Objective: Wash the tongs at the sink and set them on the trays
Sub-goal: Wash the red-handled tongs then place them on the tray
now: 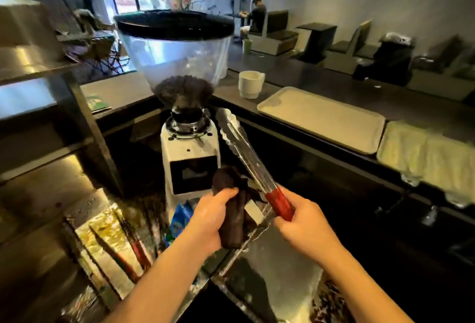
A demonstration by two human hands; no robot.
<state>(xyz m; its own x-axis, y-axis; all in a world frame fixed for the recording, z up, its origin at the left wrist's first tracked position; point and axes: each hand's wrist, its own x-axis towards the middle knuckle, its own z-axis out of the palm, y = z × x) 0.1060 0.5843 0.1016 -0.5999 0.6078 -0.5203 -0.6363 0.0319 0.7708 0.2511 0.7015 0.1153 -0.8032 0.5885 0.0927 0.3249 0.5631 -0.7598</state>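
Above the sink's steel rim (239,250), in front of the coffee grinder (190,153): tongs (244,153) held up at a slant, tips toward the counter. Right hand (303,225) has its fingers wrapped round the red handle; left hand (213,217) grips a dark cloth (232,209) bunched just beside the shaft. Judged stage — wiping or drying, so washing is probably done or nearly so. Left to do: carry them over to the trays (321,117) on the counter to the right, well apart — nothing set there yet. Tongs: metal arms nearly together, scalloped tips, bright sheen; wet or dry, cannot tell.
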